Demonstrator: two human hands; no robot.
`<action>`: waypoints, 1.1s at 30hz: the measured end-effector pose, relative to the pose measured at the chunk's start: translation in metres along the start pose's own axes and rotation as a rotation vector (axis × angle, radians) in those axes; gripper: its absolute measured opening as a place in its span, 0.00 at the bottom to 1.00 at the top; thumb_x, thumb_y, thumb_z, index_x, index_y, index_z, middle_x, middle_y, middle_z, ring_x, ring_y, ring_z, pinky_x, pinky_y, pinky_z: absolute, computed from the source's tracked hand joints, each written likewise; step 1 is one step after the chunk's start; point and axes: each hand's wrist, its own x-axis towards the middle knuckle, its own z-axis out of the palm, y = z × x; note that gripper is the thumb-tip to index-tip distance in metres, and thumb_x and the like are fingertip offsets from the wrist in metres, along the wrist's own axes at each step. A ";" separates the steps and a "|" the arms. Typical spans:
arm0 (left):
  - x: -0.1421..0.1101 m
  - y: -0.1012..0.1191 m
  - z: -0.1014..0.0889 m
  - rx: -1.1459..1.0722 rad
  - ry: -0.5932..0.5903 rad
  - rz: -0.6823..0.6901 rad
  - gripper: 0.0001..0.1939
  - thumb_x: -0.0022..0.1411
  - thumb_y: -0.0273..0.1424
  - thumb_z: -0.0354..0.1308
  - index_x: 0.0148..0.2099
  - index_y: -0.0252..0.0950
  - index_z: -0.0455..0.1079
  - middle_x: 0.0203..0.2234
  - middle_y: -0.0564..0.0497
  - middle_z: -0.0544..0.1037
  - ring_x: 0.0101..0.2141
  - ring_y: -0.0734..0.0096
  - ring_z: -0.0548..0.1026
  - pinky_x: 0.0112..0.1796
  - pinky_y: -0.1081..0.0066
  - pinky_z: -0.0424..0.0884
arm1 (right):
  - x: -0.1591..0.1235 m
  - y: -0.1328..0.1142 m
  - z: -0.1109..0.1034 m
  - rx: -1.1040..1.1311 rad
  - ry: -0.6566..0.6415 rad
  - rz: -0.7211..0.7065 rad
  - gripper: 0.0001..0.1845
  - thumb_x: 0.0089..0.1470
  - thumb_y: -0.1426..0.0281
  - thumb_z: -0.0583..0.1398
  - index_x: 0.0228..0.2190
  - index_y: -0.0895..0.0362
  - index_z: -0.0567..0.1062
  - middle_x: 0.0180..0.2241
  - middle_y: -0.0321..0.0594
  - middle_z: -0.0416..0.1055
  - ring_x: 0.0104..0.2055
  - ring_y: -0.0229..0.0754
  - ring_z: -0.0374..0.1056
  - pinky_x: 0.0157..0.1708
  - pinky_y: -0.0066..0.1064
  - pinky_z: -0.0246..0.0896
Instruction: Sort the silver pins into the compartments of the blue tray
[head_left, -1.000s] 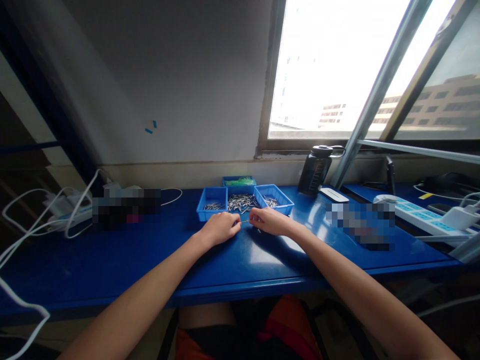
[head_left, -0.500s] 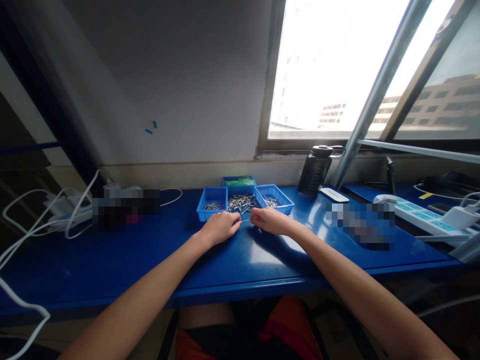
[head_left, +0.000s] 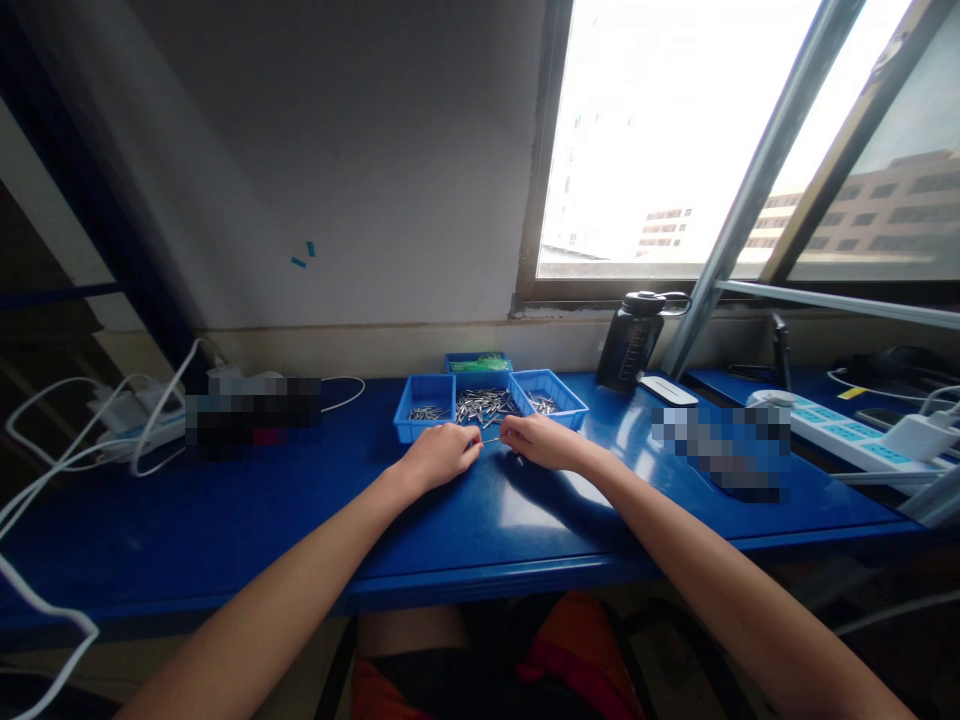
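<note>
My left hand (head_left: 442, 453) and my right hand (head_left: 534, 441) face each other just in front of the blue bins, fingers closed. A thin silvery metal pin (head_left: 490, 441) spans the small gap between them, its ends pinched in the fingertips of both hands. Under my right hand a small bright metal piece (head_left: 520, 461) shows; whether it is held or lies on the table I cannot tell. Behind the hands, a heap of similar metal pins (head_left: 484, 404) fills the middle bin. Smaller amounts lie in the left blue bin (head_left: 425, 390) and the right blue bin (head_left: 568, 392).
Another blue bin with a green plastic bag (head_left: 491, 363) stands against the wall. On the blue table (head_left: 300, 540), a black bottle (head_left: 628, 342) and a white flat device (head_left: 669, 390) are at back right. Power strips with white cables (head_left: 847, 430) lie at both sides.
</note>
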 end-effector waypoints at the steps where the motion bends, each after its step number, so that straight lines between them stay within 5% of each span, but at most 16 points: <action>1: 0.000 0.000 0.000 0.000 -0.001 0.000 0.14 0.60 0.38 0.43 0.38 0.40 0.69 0.29 0.49 0.74 0.29 0.67 0.71 0.30 0.73 0.62 | 0.000 0.000 0.000 0.001 -0.005 0.004 0.10 0.56 0.68 0.49 0.34 0.58 0.69 0.23 0.38 0.70 0.25 0.34 0.63 0.25 0.23 0.50; 22: 0.000 0.001 -0.001 -0.014 0.026 0.012 0.14 0.60 0.37 0.44 0.37 0.39 0.69 0.28 0.50 0.75 0.29 0.67 0.72 0.28 0.74 0.61 | 0.000 -0.001 0.000 -0.001 -0.005 -0.003 0.11 0.55 0.67 0.50 0.34 0.58 0.70 0.25 0.38 0.71 0.25 0.35 0.63 0.25 0.23 0.50; 33: 0.000 0.006 -0.004 -0.175 0.162 0.090 0.12 0.60 0.36 0.46 0.38 0.38 0.69 0.31 0.52 0.74 0.31 0.71 0.70 0.28 0.75 0.61 | 0.002 0.001 0.006 0.061 0.010 -0.038 0.09 0.53 0.69 0.52 0.35 0.57 0.70 0.24 0.37 0.70 0.25 0.34 0.63 0.25 0.23 0.51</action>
